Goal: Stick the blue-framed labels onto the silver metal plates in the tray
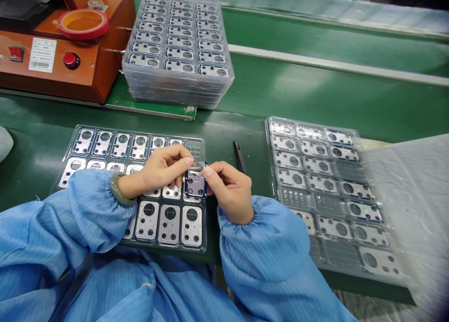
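Note:
Between my two hands is a small metal plate (196, 182) with round holes and a dark blue edge. My left hand (164, 170) pinches its upper left corner between thumb and fingers. On the opposite edge, the thumb and fingers of my right hand (228, 186) close on the plate. It is held above the right side of a clear plastic tray (204, 219), whose pockets hold rows of similar silver plates. One pocket at the tray's upper right corner shows no plate. My left forearm and sleeve hide part of the tray.
Another clear tray (298, 198) at right holds plates in some pockets, beside a translucent plastic sheet (417, 195). A black pen-like tool (239, 157) lies between the trays. Behind stand a tall tray stack (175, 85) and an orange machine (80, 74) bearing a red tape roll (83, 34).

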Available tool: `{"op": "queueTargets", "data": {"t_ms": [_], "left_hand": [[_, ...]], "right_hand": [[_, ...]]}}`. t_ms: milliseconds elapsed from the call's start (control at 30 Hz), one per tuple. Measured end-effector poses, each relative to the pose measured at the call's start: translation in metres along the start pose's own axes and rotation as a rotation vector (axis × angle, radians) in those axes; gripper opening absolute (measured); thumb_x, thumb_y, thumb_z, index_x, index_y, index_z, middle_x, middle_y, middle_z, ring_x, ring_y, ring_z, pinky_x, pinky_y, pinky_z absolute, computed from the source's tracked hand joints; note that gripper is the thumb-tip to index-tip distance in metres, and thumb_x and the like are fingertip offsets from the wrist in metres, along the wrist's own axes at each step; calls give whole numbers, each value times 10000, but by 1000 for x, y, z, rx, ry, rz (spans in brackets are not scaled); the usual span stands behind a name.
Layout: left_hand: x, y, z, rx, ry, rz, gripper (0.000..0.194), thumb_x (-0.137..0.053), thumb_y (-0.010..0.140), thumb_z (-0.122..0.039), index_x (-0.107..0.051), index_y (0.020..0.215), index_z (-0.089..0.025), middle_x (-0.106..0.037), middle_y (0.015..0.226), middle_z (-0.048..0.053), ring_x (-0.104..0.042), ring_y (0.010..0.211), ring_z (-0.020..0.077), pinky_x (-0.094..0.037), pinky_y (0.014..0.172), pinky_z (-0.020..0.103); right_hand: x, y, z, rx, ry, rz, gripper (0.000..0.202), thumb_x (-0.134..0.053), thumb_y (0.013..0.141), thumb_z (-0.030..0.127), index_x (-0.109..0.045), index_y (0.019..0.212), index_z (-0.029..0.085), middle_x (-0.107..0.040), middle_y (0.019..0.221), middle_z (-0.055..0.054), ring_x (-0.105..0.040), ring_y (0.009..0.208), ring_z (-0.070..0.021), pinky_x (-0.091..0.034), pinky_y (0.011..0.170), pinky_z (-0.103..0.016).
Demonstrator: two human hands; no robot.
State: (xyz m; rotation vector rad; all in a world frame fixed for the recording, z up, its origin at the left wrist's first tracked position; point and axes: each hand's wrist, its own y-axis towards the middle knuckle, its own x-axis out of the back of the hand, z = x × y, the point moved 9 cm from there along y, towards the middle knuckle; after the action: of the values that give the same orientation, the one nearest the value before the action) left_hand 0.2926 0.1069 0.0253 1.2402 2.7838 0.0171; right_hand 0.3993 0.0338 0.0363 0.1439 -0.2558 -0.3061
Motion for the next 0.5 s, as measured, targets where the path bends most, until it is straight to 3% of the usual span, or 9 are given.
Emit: {"op": "queueTargets", "data": {"t_ms": [133, 233, 500], "left_hand": [[15, 1, -9, -82, 40, -179, 253, -600, 837, -369, -523, 719, -159, -500, 438, -65, -512, 330, 63, -388, 326, 138], [23, 0, -12, -115, 62, -278, 240, -593, 847, -353, -531, 720, -158, -504, 433, -68, -512, 334, 53, -377, 333, 124], [24, -1, -15, -149, 108, -313, 218, -577, 862, -328, -527, 724, -166, -502, 462, -78, -501, 341, 40, -362, 342, 125]], "right_hand": [[-5, 1, -8, -86, 37, 84, 310, -528, 891, 391, -552, 662, 184, -502, 525, 38, -453, 473, -86, -374, 469, -220], [-9, 1, -8, -99, 43, 138, 251, -541, 875, 378, -565, 714, 187, -524, 585, 30, -464, 509, -91, -384, 499, -230], [-13, -1, -8, -99, 54, 194, 119, -552, 820, 303, -564, 796, 186, -542, 660, 13, -487, 553, -103, -402, 522, -246]]}}
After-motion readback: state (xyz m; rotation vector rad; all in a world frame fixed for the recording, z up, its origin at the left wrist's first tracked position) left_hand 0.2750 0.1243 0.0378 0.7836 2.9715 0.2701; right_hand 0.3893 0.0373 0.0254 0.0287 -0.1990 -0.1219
